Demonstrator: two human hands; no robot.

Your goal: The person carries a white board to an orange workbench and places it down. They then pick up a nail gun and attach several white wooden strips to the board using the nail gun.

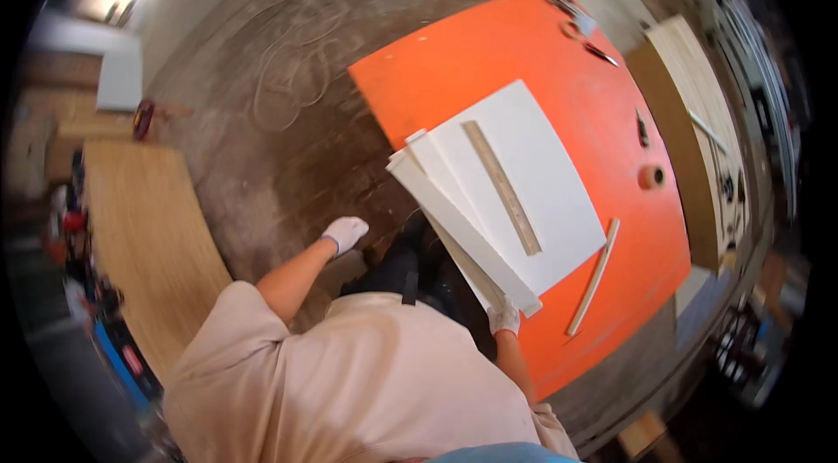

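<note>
My left hand (346,235), in a white glove, is held over the floor left of the orange table, fingers curled in and nothing visible in them. At the table's near edge my gloved right hand (504,318) is closed on the near end of a long white board strip (471,240); the strip partly hides its fingers. Another pale strip or edge shows beneath that one, jutting past the table. Under them lies a large white board (546,149), with a flat beige-grey ruler (502,188) on top.
The orange table (454,53) also bears a thin white stick (594,278), a tape roll (651,177), a dark hand tool (642,128) and several tools at its far corner. A wooden board (153,227) stands left. A looped cable (292,70) lies on the floor.
</note>
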